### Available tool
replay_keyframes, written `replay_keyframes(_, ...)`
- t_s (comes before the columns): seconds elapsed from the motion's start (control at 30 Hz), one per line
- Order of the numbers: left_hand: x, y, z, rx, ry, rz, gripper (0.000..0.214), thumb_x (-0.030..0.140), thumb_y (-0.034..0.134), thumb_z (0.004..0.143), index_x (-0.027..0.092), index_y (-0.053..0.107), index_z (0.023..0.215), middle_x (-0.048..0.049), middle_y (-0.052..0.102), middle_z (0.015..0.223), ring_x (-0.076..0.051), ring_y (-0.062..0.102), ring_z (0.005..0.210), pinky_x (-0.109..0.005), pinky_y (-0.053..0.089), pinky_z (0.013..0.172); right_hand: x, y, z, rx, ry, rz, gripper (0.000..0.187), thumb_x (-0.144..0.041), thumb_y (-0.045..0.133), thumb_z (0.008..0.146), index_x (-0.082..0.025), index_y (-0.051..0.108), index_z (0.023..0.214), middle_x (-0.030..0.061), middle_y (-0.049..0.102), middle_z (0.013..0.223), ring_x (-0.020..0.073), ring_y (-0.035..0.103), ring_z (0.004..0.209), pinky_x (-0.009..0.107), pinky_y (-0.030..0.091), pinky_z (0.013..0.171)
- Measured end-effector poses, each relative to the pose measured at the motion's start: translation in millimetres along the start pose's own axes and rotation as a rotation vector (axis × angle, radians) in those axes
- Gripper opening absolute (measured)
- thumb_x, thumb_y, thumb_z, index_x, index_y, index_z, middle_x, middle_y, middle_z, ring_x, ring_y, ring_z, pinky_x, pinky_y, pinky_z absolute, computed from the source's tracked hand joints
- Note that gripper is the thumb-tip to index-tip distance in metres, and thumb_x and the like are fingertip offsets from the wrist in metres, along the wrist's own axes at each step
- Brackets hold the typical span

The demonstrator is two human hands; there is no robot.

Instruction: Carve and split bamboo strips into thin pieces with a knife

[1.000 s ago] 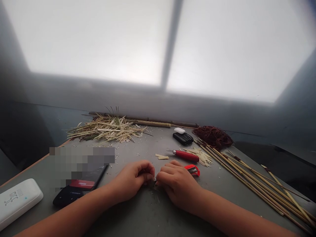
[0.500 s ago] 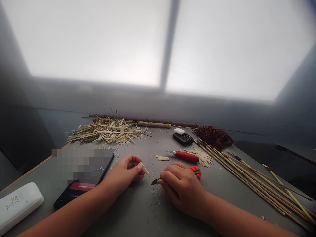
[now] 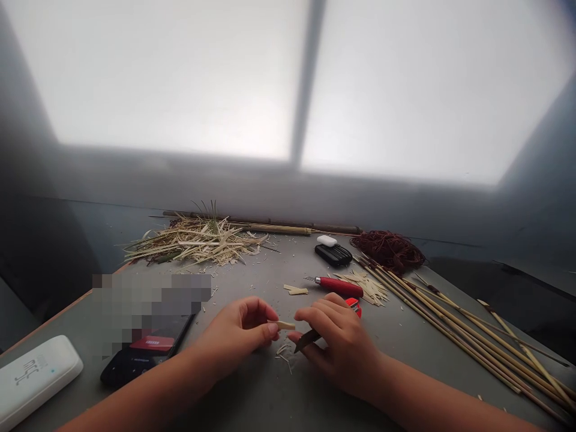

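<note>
Head view, short pale flat bamboo sliver, pinched in left hand

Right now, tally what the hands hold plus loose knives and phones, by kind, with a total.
Red knives: 2 (held knife in right hand; loose knife on table)
Held bamboo: 1 (bamboo piece pinched in left hand)
Phones: 1 (phone)
Total: 4
</note>
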State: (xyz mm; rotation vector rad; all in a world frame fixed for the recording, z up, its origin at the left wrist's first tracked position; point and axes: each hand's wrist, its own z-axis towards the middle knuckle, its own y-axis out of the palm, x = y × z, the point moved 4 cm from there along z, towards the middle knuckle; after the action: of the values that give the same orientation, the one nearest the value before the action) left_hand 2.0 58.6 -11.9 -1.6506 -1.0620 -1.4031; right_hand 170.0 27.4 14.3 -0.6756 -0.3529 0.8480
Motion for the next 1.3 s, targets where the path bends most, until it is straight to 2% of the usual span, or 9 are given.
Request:
replay_keyframes(0.13, 11, 6.0, -9, -0.031, 0.064, 0.222, 0.025, 0.040, 0.066, 0.073, 0.018, 0.056, 0.082, -0.0034, 0.065, 0.081, -0.020, 0.062, 0.078, -0.030, 0.046, 0.071, -3, 1, 0, -0.042, -0.050, 0.016, 0.013, -0.015, 0.046, 0.091, -0.020, 0.053, 0.082, -0.0023, 0.054, 0.062, 0.0129, 0.042, 0.056, 0.029, 0.029, 0.062)
replay_keyframes(0.27, 34, -9.9, -22, 0.110, 0.241, 0.963, 0.031, 0.034, 0.057, 0.081, 0.020, 0.060, 0.109, -0.0141, 0.062, 0.119, -0.033, 0.056, 0.110, -0.044, 0.043, 0.092, -4, 0, 2, -0.034, -0.045, 0.017, 0.016, -0.011, 0.042, 0.088, -0.020, 0.050, 0.078, -0.0028, 0.053, 0.060, 0.0127, 0.040, 0.053, 0.029, 0.028, 0.060)
replay_keyframes(0.33, 42, -32.0, -28, 0.311, 0.141, 1.387, 0.050, 0.030, 0.060, 0.077, 0.013, 0.054, 0.124, -0.0239, 0.044, 0.141, -0.046, 0.044, 0.122, -0.054, 0.040, 0.093, -4, -1, 2, -0.029, -0.048, 0.023, 0.015, -0.011, 0.042, 0.087, -0.020, 0.049, 0.078, -0.0030, 0.053, 0.060, 0.0127, 0.040, 0.053, 0.029, 0.029, 0.060)
replay_keyframes(0.4, 44, -57.9, -32, 0.433, -0.104, 1.584, 0.060, 0.033, 0.058, 0.076, 0.010, 0.048, 0.130, -0.0287, 0.030, 0.148, -0.052, 0.047, 0.114, -0.060, 0.045, 0.081, -3, 0, 2, -0.028, -0.054, 0.030, 0.014, -0.012, 0.043, 0.087, -0.020, 0.049, 0.079, -0.0030, 0.054, 0.061, 0.0125, 0.041, 0.054, 0.029, 0.030, 0.061)
replay_keyframes(0.57, 44, -86.5, -30, 0.377, -0.237, 1.569, 0.044, 0.033, 0.041, 0.080, 0.013, 0.049, 0.119, -0.0262, 0.044, 0.131, -0.040, 0.063, 0.083, -0.052, 0.049, 0.065, -1, 2, 0, -0.039, -0.047, 0.034, 0.012, -0.014, 0.045, 0.089, -0.020, 0.050, 0.081, -0.0029, 0.054, 0.062, 0.0120, 0.039, 0.054, 0.029, 0.030, 0.062)
replay_keyframes(0.93, 43, -98.2, -24, 0.423, -0.183, 1.458, 0.049, 0.036, 0.046, 0.075, 0.015, 0.051, 0.119, -0.0247, 0.043, 0.132, -0.042, 0.062, 0.085, -0.047, 0.047, 0.067, 0, 3, -3, -0.041, -0.061, 0.064, 0.009, -0.012, 0.048, 0.087, -0.019, 0.051, 0.083, -0.0021, 0.056, 0.064, 0.0124, 0.041, 0.056, 0.029, 0.030, 0.064)
replay_keyframes(1.07, 46, -72.8, -32, 0.436, -0.082, 1.595, 0.050, 0.036, 0.051, 0.078, 0.012, 0.053, 0.123, -0.0256, 0.040, 0.140, -0.049, 0.053, 0.107, -0.057, 0.045, 0.081, -2, 2, -2, -0.050, -0.078, 0.058, 0.010, -0.014, 0.047, 0.090, -0.019, 0.052, 0.082, -0.0022, 0.055, 0.063, 0.0123, 0.040, 0.055, 0.029, 0.030, 0.064)
replay_keyframes(1.17, 43, -26.2, -40, 0.159, 0.237, 1.363, 0.044, 0.036, 0.049, 0.086, 0.015, 0.053, 0.125, -0.0176, 0.053, 0.132, -0.036, 0.046, 0.123, -0.047, 0.036, 0.103, -5, 2, -1, -0.076, -0.123, 0.070, 0.014, -0.016, 0.044, 0.093, -0.019, 0.052, 0.081, -0.0029, 0.052, 0.062, 0.0119, 0.037, 0.054, 0.030, 0.030, 0.063)
replay_keyframes(1.3, 31, 19.7, -47, -0.092, 0.357, 1.152, 0.032, 0.028, 0.046, 0.089, 0.017, 0.057, 0.117, -0.0126, 0.062, 0.119, -0.030, 0.056, 0.108, -0.042, 0.045, 0.092, -7, 1, 1, -0.051, -0.166, 0.082, 0.016, -0.015, 0.043, 0.092, -0.018, 0.054, 0.080, -0.0034, 0.048, 0.060, 0.0119, 0.033, 0.054, 0.029, 0.029, 0.060)
